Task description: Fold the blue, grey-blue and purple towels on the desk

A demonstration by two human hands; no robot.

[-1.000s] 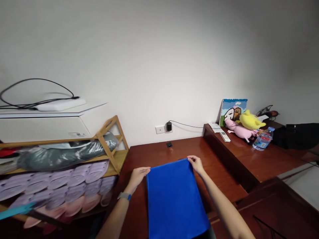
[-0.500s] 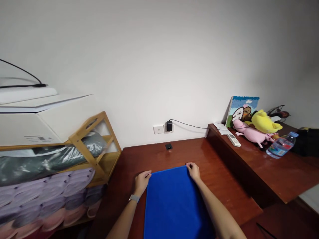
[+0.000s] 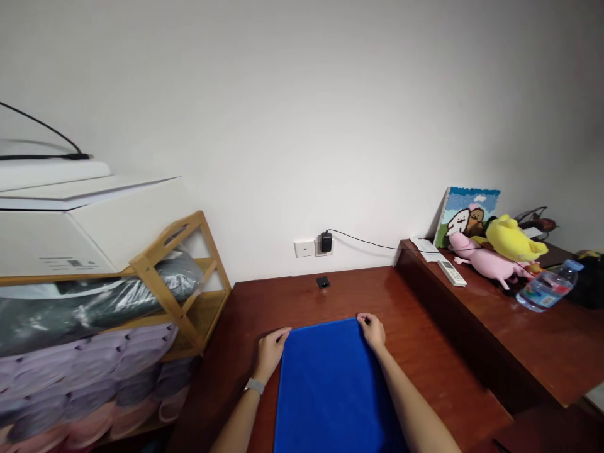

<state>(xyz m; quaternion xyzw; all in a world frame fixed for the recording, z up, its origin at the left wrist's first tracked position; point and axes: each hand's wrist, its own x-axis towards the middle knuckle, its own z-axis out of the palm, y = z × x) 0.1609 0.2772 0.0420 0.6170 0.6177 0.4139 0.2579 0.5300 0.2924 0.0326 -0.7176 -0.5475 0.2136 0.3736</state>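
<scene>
A blue cloth (image 3: 330,384) lies flat over the reddish-brown desk (image 3: 264,302), its near end cut off by the bottom of the view. My left hand (image 3: 271,351) pinches the cloth's far left corner between thumb and fingertips; a grey band circles that wrist. At the far right corner, my right hand (image 3: 372,330) has its thumb and fingers closed on the cloth's edge. The far edge runs nearly straight between both hands.
To the left, a wooden rack (image 3: 182,302) holds slippers, a plastic-wrapped bundle and a white box (image 3: 94,233). On the raised right surface lie a remote (image 3: 452,274), a pink plush toy (image 3: 486,259), a yellow plush toy (image 3: 512,239) and a water bottle (image 3: 550,288). A black adapter (image 3: 326,241) sits in the wall socket.
The whole scene has shifted slightly in view as the head turned a little. Both hands keep their pinch on the cloth's far corners, and the cloth looks almost unchanged.
</scene>
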